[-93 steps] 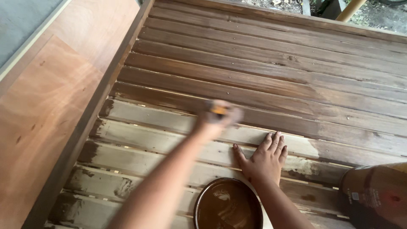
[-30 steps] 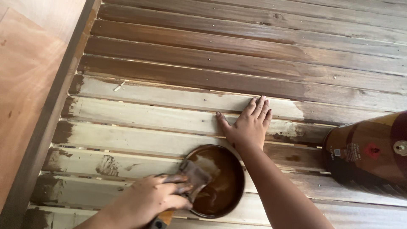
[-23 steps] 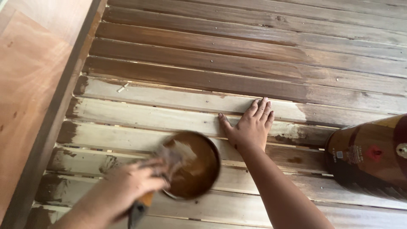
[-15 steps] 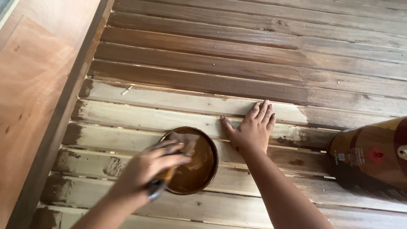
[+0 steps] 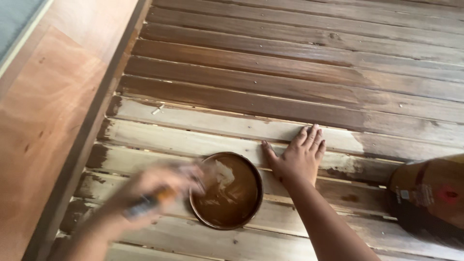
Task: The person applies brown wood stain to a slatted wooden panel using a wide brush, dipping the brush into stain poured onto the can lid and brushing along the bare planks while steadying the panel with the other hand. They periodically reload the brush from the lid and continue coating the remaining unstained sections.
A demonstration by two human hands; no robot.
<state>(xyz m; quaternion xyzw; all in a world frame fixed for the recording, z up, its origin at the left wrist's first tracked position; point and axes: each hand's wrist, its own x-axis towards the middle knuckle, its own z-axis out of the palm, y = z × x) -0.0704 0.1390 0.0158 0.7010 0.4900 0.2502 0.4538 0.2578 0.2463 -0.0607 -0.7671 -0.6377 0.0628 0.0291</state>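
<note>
Far left of frame: orange-brown wood panel (image 5: 43, 121) w/ dark edge strip. Lower left: left hand (image 5: 154, 186), motion-blurred, grip closed on a brush handle (image 5: 145, 205), bristles at the bowl's left rim. Bottom centre: round bowl (image 5: 226, 190) of brown stain on pale slats (image 5: 203, 128). Just right: right hand (image 5: 296, 157) flat, fingers spread, holding nothing. Lower right: brown can (image 5: 430, 193), partly cut off.
</note>
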